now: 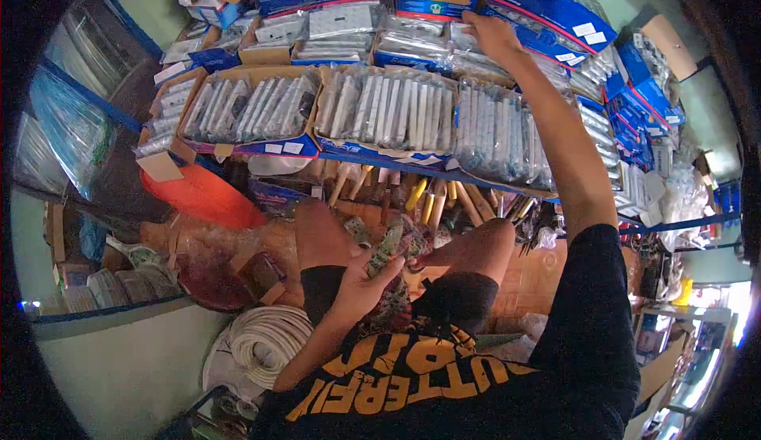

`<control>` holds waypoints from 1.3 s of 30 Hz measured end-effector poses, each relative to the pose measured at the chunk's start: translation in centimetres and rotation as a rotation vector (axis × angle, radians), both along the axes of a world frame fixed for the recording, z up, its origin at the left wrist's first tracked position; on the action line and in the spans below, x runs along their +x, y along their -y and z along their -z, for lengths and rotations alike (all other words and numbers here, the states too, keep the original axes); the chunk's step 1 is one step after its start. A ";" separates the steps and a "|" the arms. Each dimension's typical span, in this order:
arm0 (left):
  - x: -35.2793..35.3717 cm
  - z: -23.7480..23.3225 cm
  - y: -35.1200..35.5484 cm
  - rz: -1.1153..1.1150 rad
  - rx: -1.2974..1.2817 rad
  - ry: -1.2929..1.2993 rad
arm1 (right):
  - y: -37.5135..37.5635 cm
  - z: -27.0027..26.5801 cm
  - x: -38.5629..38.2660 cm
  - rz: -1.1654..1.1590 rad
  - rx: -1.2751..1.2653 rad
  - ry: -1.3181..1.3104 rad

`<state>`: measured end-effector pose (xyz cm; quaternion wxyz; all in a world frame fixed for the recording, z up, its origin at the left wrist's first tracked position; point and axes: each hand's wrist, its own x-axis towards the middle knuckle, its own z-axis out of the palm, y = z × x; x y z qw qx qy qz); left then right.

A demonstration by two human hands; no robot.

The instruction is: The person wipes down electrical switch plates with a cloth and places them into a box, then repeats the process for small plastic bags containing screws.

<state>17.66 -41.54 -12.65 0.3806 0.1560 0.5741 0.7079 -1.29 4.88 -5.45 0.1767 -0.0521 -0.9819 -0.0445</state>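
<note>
My left hand (361, 288) is low in front of my body, closed around a bunched, patterned cloth (386, 254) in green and red tones. Part of this cloth hangs down between my knees. At the top of the view, my right hand (493, 37) reaches out over the shelf, its fingers partly stretched and touching or just above plastic-wrapped packets (464, 37). Beside that hand stands a blue box (547, 12) with white labels. Whether the fingertips grip anything is hidden.
Open cartons (388, 111) of upright wrapped packets line the shelf's front edge. Below are several wooden and yellow tool handles (436, 202). A red-orange plastic piece (202, 196) sits at left, above a coil of white hose (269, 345). More blue boxes (634, 115) stand at right.
</note>
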 end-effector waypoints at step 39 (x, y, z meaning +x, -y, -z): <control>-0.1 3.3 4.0 -0.137 -0.132 0.205 | -0.6 0.4 2.0 -0.027 -0.238 0.080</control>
